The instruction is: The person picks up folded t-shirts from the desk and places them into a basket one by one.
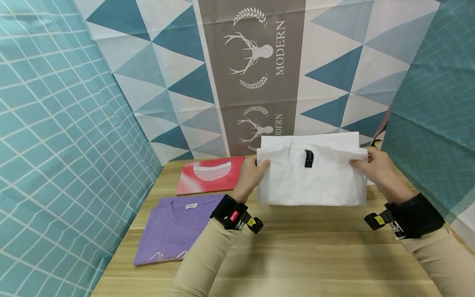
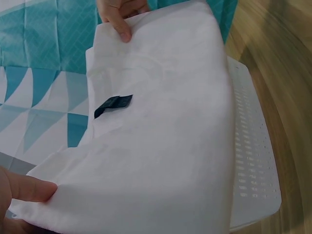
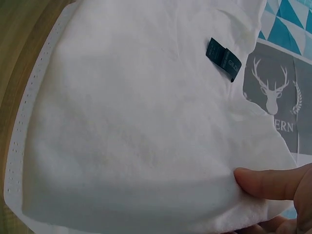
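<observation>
A folded white T-shirt [image 1: 311, 185] with a black neck label [image 1: 309, 159] is held up over the wooden table. My left hand [image 1: 251, 175] pinches its left edge, thumb on the near face and fingers behind. At the opposite edge my right hand [image 1: 380, 168] pinches it the same way, as the right wrist view shows with the thumb [image 3: 270, 184] pressed on the cloth. Behind and below the shirt stands a white perforated plastic basket [image 2: 256, 165], mostly hidden by the cloth in the head view.
To the left lie a folded purple T-shirt [image 1: 174, 235] and, farther back, a folded red garment [image 1: 189, 181] with a pale print. The wooden table [image 1: 297, 255] meets a patterned cloth backdrop [image 1: 256, 86] at the back, with teal sheets on both sides.
</observation>
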Available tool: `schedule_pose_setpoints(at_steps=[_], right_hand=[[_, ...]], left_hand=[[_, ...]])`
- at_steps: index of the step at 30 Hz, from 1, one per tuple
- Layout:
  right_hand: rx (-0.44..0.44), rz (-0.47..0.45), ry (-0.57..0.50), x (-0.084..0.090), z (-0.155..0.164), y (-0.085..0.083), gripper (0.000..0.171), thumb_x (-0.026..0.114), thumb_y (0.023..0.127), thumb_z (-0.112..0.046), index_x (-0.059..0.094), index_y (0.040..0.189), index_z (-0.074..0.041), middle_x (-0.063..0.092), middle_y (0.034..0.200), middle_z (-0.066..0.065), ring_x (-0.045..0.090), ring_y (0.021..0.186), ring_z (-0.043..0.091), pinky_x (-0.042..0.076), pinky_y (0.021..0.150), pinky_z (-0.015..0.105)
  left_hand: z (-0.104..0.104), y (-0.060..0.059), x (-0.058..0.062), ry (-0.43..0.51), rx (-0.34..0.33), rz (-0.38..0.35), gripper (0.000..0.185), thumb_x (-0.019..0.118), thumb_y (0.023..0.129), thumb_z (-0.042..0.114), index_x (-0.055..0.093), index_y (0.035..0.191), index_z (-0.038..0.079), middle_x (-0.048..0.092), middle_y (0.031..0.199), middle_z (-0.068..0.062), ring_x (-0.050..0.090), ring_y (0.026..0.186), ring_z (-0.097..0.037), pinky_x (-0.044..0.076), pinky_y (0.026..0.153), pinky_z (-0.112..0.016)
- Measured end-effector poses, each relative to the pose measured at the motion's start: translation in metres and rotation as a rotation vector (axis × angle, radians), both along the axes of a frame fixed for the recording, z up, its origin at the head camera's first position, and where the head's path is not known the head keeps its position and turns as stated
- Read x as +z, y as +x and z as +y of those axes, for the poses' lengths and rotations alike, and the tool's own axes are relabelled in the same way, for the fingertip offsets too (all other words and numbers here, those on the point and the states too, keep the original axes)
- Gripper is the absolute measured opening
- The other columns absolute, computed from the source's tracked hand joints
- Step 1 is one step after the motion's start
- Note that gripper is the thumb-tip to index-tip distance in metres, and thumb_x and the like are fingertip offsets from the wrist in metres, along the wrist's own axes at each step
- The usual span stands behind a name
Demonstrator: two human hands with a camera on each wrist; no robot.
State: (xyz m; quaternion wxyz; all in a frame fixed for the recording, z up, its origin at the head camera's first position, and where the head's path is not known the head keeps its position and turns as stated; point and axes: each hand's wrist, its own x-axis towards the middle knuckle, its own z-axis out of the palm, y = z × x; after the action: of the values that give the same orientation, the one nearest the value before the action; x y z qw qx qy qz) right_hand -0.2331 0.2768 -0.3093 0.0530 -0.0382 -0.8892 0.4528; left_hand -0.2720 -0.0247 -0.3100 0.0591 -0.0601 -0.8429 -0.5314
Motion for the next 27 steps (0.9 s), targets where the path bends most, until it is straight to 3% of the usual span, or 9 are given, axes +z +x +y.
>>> schedule_pose_setpoints(at_steps=[6,10,17,27], right_hand=[[-0.064,0.0,0.065,0.01,0.001,-0.009,0.054,0.047,0.099,-0.018,0.033,0.141,0.013,0.036,0.138,0.043,0.042,0.121,0.056,0.041,0.096,0.066],[-0.075,0.003,0.053,0.016,0.004,-0.015,0.057,0.047,0.099,-0.016,0.028,0.145,0.012,0.035,0.139,0.042,0.039,0.124,0.056,0.038,0.101,0.066],[-0.097,-0.005,0.031,0.025,0.011,-0.021,0.057,0.045,0.099,-0.024,0.032,0.143,0.01,0.035,0.14,0.039,0.04,0.124,0.054,0.039,0.1,0.066],[-0.204,-0.013,0.042,0.037,0.016,-0.033,0.054,0.048,0.098,-0.021,0.034,0.142,0.007,0.036,0.142,0.037,0.04,0.126,0.053,0.04,0.102,0.065]], left_hand=[[0.007,-0.009,0.003,-0.008,-0.004,0.022,0.029,0.059,0.091,0.012,0.064,0.112,-0.007,0.069,0.109,-0.025,0.068,0.095,-0.033,0.058,0.077,-0.037],[0.011,-0.015,0.008,0.002,-0.012,0.026,0.029,0.059,0.092,0.012,0.064,0.113,-0.007,0.069,0.111,-0.025,0.068,0.098,-0.034,0.058,0.079,-0.039],[0.02,-0.026,0.015,-0.068,0.009,0.042,0.032,0.06,0.092,0.018,0.064,0.115,-0.003,0.07,0.111,-0.021,0.068,0.099,-0.032,0.057,0.079,-0.038],[0.034,-0.041,0.022,-0.109,-0.011,0.077,0.03,0.06,0.091,0.016,0.063,0.114,-0.003,0.069,0.114,-0.02,0.067,0.101,-0.031,0.057,0.083,-0.039]])
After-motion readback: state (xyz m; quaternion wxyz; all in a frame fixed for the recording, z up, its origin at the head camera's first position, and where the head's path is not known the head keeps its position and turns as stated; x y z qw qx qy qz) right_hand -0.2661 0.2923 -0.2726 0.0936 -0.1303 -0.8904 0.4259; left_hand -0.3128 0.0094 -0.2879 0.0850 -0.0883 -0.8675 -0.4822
